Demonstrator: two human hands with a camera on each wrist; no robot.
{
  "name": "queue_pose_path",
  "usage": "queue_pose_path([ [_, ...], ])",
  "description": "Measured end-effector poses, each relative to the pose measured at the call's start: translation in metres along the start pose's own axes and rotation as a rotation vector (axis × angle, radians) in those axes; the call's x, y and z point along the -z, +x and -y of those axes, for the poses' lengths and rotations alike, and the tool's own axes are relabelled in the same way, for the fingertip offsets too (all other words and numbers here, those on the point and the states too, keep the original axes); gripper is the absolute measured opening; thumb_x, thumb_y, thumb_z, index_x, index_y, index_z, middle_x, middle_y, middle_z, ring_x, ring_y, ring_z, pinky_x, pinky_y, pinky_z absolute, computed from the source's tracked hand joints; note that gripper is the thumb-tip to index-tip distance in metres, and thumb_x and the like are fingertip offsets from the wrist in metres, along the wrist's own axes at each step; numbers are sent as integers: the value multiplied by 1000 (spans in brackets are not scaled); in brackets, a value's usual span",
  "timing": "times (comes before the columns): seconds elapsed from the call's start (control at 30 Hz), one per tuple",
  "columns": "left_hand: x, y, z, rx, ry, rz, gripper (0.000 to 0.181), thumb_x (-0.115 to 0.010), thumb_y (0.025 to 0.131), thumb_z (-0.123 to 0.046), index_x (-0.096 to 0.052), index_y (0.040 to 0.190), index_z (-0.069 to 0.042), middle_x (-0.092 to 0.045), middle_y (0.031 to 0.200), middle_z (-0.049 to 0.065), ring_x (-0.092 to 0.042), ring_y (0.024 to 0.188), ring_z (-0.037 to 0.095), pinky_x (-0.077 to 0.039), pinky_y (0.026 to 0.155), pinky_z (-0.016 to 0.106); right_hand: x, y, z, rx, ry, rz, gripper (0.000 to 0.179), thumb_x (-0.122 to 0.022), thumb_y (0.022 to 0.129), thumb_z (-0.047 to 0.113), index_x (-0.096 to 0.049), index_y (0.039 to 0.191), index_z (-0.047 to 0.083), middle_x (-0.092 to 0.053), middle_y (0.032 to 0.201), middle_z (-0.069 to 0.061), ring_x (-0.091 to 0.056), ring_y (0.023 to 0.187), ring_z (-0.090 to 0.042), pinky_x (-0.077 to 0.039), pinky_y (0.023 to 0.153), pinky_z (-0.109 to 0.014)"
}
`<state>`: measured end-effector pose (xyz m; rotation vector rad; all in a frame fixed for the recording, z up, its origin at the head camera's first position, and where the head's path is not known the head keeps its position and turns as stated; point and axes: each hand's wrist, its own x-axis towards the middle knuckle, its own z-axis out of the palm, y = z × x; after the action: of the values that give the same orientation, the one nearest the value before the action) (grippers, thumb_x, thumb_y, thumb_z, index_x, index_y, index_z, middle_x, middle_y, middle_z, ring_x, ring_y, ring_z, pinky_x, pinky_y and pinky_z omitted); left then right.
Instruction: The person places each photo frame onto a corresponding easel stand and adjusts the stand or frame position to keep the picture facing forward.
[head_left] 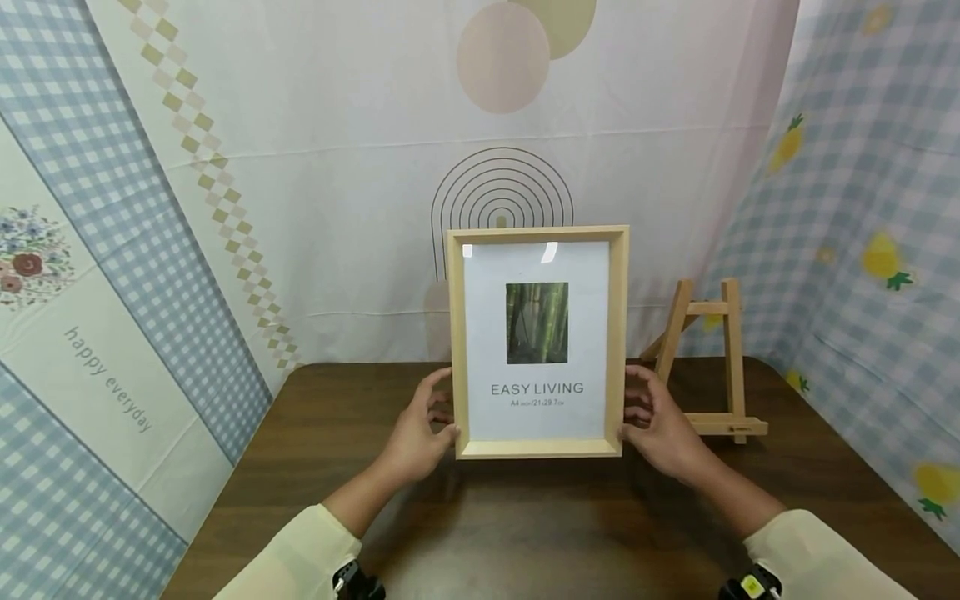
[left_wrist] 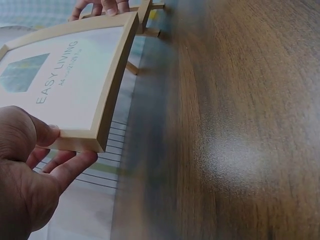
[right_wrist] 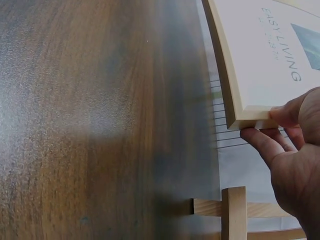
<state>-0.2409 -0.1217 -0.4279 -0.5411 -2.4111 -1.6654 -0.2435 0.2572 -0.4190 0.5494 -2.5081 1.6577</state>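
A light wooden picture frame (head_left: 537, 447) is held upright above the table, its front facing the head camera. Behind its glass is a white sheet with a bamboo picture and the words "EASY LIVING". My left hand (head_left: 422, 429) grips the lower left side, thumb at the front edge and fingers behind, as the left wrist view shows on the frame (left_wrist: 116, 80). On the opposite side my right hand (head_left: 660, 425) pinches the lower right edge; in the right wrist view its thumb lies on the frame's border (right_wrist: 229, 95). Most of the frame's back is hidden.
A small wooden easel (head_left: 733, 358) stands on the brown table (head_left: 322, 450) at the right, just behind my right hand. A white patterned cloth (head_left: 360, 233) hangs at the back. Checked cloths (head_left: 862, 317) line both sides.
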Motion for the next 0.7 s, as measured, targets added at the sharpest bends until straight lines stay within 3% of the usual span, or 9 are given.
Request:
queue_pose_path([
  [0.3, -2, 3, -2, -15, 28, 0, 87, -70, 87, 16, -32, 154, -25, -64, 124, 13, -67, 94, 26, -58, 74, 35, 4, 0, 1, 15, -14, 4, 84, -63, 90, -17, -20, 156, 9, -50, 135, -30, -62, 110, -43, -58, 77, -35],
  [0.7, -5, 6, -2, -21, 40, 8, 86, -70, 89, 13, -31, 154, -27, -63, 124, 12, -66, 96, 26, -58, 76, 38, 9, 0, 0, 21, -26, -2, 85, -63, 91, -17, -18, 157, 9, -49, 136, -30, -61, 111, -44, -58, 77, -34],
])
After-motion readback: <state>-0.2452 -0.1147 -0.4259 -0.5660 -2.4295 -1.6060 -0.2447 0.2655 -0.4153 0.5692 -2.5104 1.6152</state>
